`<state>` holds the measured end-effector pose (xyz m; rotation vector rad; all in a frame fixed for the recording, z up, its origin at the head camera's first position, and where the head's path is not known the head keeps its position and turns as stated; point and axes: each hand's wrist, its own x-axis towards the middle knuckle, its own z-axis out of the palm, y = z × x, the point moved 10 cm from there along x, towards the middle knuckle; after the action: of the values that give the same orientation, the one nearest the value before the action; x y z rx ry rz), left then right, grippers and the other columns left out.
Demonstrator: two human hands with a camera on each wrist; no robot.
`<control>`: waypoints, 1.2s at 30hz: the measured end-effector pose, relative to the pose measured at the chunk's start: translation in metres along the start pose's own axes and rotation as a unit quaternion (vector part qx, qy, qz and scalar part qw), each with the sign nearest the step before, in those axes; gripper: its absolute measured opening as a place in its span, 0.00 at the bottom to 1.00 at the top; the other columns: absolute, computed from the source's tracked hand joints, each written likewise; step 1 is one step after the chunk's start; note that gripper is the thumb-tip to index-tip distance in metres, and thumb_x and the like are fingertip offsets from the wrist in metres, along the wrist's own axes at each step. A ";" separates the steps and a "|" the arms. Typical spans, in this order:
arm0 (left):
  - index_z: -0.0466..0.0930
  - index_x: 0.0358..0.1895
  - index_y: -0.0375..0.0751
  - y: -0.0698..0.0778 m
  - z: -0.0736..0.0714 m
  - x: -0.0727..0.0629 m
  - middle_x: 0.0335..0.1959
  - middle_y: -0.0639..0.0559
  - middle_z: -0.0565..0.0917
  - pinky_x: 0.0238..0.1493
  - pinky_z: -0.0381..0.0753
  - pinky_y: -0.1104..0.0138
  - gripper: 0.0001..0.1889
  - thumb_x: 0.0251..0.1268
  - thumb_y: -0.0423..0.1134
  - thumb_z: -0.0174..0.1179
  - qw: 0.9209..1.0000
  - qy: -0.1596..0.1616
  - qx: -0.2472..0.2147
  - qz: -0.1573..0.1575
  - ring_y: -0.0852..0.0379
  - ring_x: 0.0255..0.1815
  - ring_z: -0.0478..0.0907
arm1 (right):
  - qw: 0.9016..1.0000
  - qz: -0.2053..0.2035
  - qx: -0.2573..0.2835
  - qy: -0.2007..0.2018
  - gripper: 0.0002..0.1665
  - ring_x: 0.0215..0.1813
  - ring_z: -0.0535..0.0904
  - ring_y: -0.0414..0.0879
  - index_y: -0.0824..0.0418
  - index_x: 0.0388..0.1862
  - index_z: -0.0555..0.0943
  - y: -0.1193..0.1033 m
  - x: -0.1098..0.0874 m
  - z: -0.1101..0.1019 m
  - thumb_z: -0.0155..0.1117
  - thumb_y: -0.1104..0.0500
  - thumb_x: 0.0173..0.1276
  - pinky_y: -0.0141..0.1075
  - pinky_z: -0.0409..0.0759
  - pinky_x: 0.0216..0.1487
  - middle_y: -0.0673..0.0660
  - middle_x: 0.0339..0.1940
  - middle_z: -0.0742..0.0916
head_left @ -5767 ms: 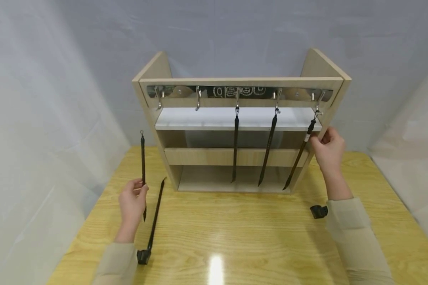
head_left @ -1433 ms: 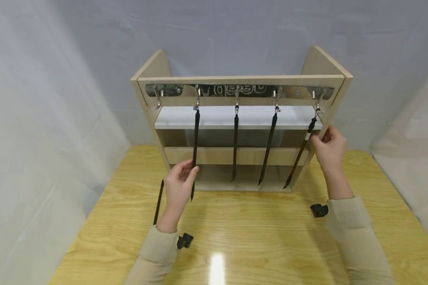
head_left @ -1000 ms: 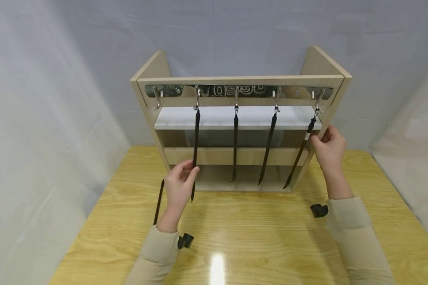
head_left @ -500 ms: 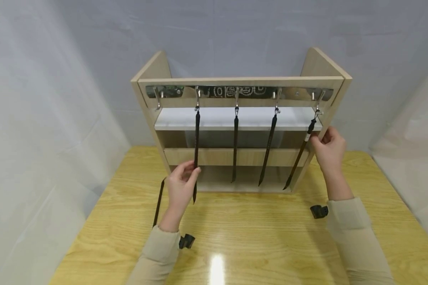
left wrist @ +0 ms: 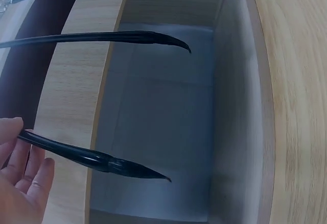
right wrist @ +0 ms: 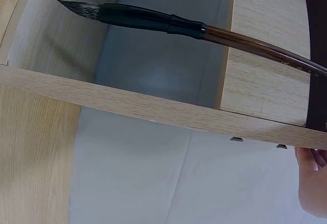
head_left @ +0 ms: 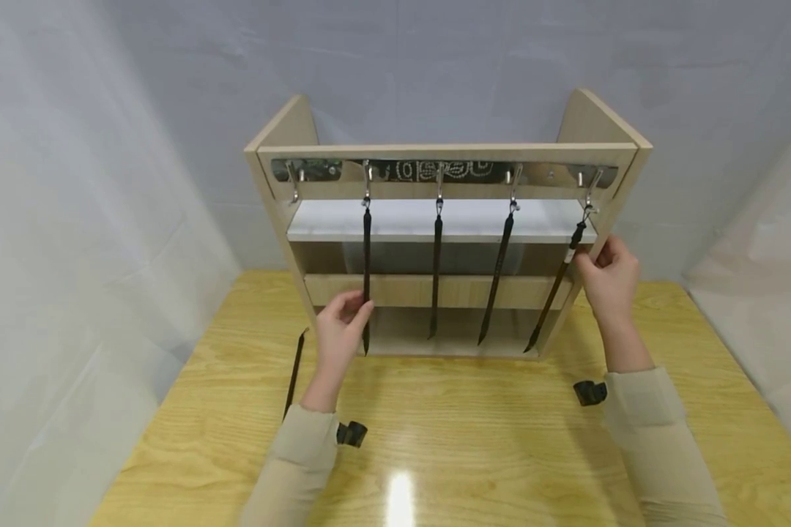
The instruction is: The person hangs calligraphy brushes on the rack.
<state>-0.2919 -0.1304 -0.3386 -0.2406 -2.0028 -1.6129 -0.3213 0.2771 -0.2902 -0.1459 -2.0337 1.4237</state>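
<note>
In the head view my left hand (head_left: 343, 326) pinches the lower part of a dark calligraphy brush (head_left: 367, 249), which hangs by its loop from the second hook from the left. The left wrist view shows that brush's black tip (left wrist: 130, 169) pointing down past the drawer front, beyond the thumb and fingers. My right hand (head_left: 609, 282) grips the right side panel of the wooden desk shelf (head_left: 448, 150); in the right wrist view only part of this hand (right wrist: 312, 183) shows, outside the panel. Beside it hangs a brown-handled calligraphy brush (head_left: 556, 285) with a white label.
Two more hanging brushes, a middle one (head_left: 436, 274) and another (head_left: 496, 278), occupy hooks between the hands. The leftmost hook (head_left: 293, 183) bears nothing. Another brush (head_left: 294, 373) lies on the wooden table (head_left: 461, 439), partly covered by my left sleeve.
My left hand has brought the brush from the left to the second hook, where it now hangs. Lately the brush has swung upright and back towards the shelf. My right hand stays put.
</note>
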 end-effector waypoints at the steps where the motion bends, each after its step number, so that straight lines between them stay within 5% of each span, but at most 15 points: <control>1: 0.77 0.37 0.24 -0.001 0.001 0.001 0.32 0.36 0.79 0.34 0.78 0.71 0.09 0.52 0.27 0.61 1.000 -0.001 -0.003 -0.003 0.46 0.34 0.77 | 1.000 0.001 0.000 -0.001 0.11 0.29 0.75 0.34 0.67 0.38 0.76 0.001 0.000 0.000 0.56 0.67 0.54 0.21 0.72 0.29 0.42 0.23 0.78; 14: 0.78 0.36 0.27 -0.002 0.011 0.008 0.32 0.38 0.81 0.34 0.79 0.64 0.09 0.52 0.29 0.62 1.000 0.003 0.020 -0.010 0.47 0.33 0.78 | 1.000 0.000 -0.005 0.003 0.10 0.30 0.76 0.35 0.67 0.37 0.77 0.001 0.000 -0.001 0.56 0.67 0.54 0.21 0.72 0.29 0.41 0.22 0.78; 24: 0.78 0.35 0.25 0.001 0.014 0.011 0.31 0.34 0.80 0.33 0.79 0.54 0.09 0.50 0.26 0.62 1.000 0.007 -0.013 0.000 0.42 0.33 0.77 | 1.000 0.001 -0.016 0.000 0.13 0.32 0.77 0.38 0.69 0.40 0.77 0.002 0.001 -0.001 0.56 0.67 0.54 0.21 0.72 0.29 0.42 0.23 0.78; 31: 0.76 0.34 0.20 0.032 0.014 0.007 0.31 0.31 0.79 0.35 0.78 0.53 0.08 0.50 0.22 0.59 1.000 0.008 0.000 -0.006 0.39 0.33 0.77 | 1.000 -0.010 -0.004 0.001 0.11 0.29 0.76 0.33 0.68 0.38 0.77 0.000 0.001 -0.001 0.56 0.68 0.54 0.21 0.72 0.28 0.40 0.22 0.78; 36: 0.75 0.34 0.20 0.037 0.014 0.007 0.31 0.30 0.78 0.35 0.78 0.52 0.07 0.50 0.21 0.59 1.000 0.007 -0.005 0.001 0.38 0.33 0.76 | 1.000 -0.015 -0.002 0.005 0.11 0.28 0.75 0.32 0.69 0.38 0.77 -0.002 0.001 -0.001 0.56 0.67 0.54 0.21 0.72 0.28 0.41 0.22 0.78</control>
<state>-0.2847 -0.1086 -0.3055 -0.2348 -1.9847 -1.6184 -0.3208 0.2772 -0.2879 -0.1227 -2.0227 1.3970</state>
